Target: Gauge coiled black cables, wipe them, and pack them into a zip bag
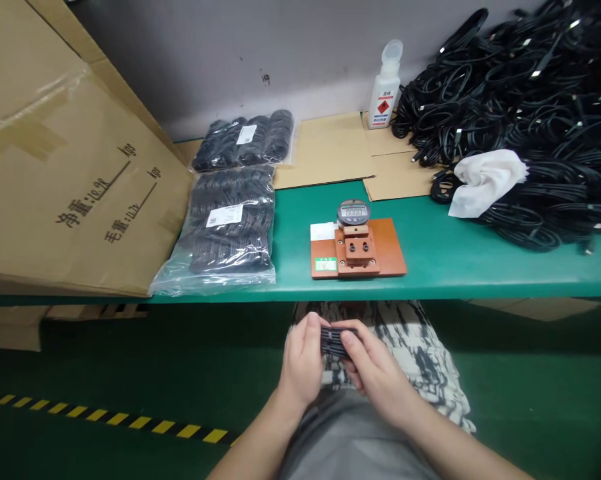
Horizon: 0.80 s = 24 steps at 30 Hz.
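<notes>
Between my two hands, over my lap and just in front of the table edge, is a small black coiled cable bundle [334, 341]. My left hand [304, 357] grips its left end, thumb on top. My right hand [373, 363] is closed on its right end, with the thumb pressing the near side. Fingers cover much of the bundle, so its connectors cannot be made out. On the table beyond my hands stands a digital dial gauge [354, 213] on a reddish-brown fixture [393, 247]; its display seems to read zero.
At left, a large cardboard box [145, 193] stands beside clear bags of black coils [230, 220] [250, 140]. A white bottle [384, 97] stands on cardboard sheets [325, 150] at the back. A heap of black cables [500, 100] with a white cloth [488, 180] fills the right.
</notes>
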{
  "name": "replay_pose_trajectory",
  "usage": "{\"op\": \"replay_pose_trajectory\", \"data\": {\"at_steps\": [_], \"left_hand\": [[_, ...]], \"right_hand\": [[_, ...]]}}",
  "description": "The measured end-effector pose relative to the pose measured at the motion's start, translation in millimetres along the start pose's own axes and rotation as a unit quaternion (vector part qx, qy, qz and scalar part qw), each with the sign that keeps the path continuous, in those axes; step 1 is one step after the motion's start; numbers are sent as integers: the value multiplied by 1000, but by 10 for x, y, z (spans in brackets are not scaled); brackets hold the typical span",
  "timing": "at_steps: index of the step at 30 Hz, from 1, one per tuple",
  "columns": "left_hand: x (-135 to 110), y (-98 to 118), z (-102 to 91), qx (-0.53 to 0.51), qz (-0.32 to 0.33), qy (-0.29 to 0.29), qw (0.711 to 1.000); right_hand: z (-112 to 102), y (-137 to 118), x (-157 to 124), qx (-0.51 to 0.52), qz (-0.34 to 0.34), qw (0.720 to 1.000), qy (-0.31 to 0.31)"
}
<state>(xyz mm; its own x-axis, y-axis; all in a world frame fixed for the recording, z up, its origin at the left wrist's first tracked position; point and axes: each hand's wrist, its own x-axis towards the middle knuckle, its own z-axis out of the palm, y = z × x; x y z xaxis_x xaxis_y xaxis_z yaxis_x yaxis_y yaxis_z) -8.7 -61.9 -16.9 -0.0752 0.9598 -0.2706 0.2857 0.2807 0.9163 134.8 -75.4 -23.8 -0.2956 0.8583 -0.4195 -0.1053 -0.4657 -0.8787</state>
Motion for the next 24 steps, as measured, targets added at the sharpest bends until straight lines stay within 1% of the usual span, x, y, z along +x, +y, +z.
{"op": "replay_pose_trajectory", "data": {"at_steps": [3, 6, 7, 9, 10, 11, 13, 15, 17, 18, 19, 21, 23, 24], "left_hand": [[-38, 47, -18, -4, 19, -31, 999], [-77, 93, -70, -17, 11, -74, 997], [-85, 107, -101, -25, -2, -96, 995], [-87, 130, -182, -60, -55, -168, 982], [-81, 139, -226, -86, -90, -219, 968], [-71, 143, -269, -115, -127, -273, 947], [-43, 139, -335, -162, -187, -362, 899], [-17, 118, -356, -177, -224, -420, 861], [-4, 91, -337, -168, -242, -457, 839], [-3, 81, -317, -160, -247, -466, 834], [-6, 75, -294, -154, -252, -465, 835], [-21, 81, -247, -158, -254, -427, 853], [-43, 107, -203, -179, -236, -379, 877], [-55, 123, -182, -192, -221, -360, 886]], "right_hand": [[-34, 38, -11, -11, -19, 1000, -8], [-115, 10, -20, -33, -38, 998, -23], [-158, -25, -22, -42, -44, 997, -35], [-266, -135, -22, -66, -54, 993, -78], [-328, -203, -21, -88, -57, 988, -110], [-390, -274, -18, -116, -62, 981, -143], [-499, -404, -9, -195, -72, 956, -209], [-570, -488, 5, -248, -67, 932, -257], [-597, -510, 18, -267, -55, 918, -288], [-597, -498, 21, -269, -51, 916, -293], [-590, -473, 21, -267, -49, 919, -285], [-563, -397, 11, -226, -38, 944, -236], [-522, -308, -8, -129, -18, 976, -177], [-499, -268, -19, -70, -10, 985, -155]]}}
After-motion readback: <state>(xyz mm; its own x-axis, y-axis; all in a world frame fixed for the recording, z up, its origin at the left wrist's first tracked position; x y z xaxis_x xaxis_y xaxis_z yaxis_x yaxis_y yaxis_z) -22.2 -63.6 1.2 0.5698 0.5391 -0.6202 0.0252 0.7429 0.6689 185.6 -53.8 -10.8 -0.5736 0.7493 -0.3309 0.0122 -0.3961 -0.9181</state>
